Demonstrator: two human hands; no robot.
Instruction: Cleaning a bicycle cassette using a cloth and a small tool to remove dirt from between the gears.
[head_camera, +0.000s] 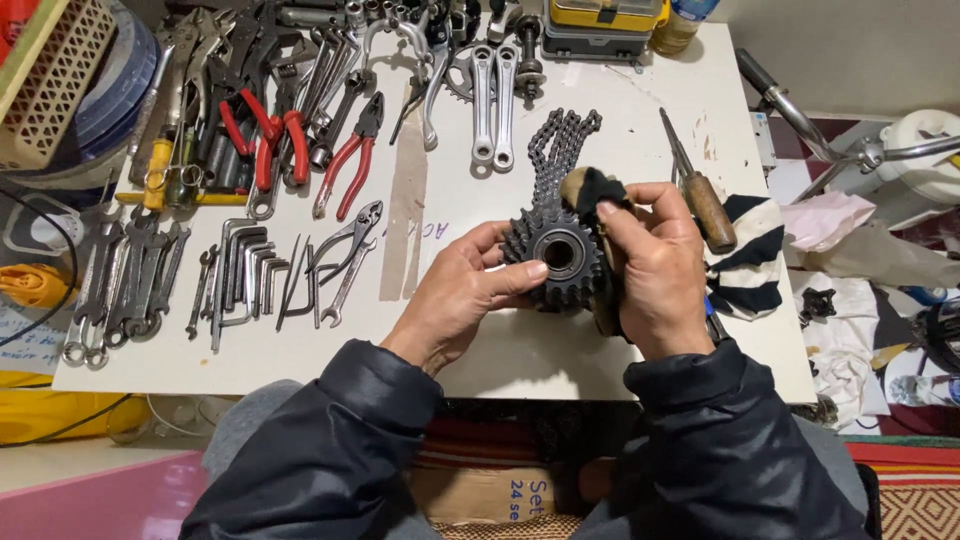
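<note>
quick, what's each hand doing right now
Left hand: closed on the black sprocket cluster.
Right hand: holding a dark rag against the sprockets.

Surface: flat white board tabletop (600, 350).
Left zone: grey steel spanners (125, 285) and bent hex keys (245, 275) are laid in rows.
Upper zone: red-handled pliers (350, 155) and silver crank arms (494, 95).
Centre: black bicycle chain (560, 150).
Right: wooden-handled screwdriver (700, 195), striped cloth (760, 255).

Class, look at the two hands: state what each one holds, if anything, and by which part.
Left hand grips the black toothed metal sprocket cluster by its left rim, thumb on its face. Right hand presses a dirty black-and-tan rag against its right edge.
</note>
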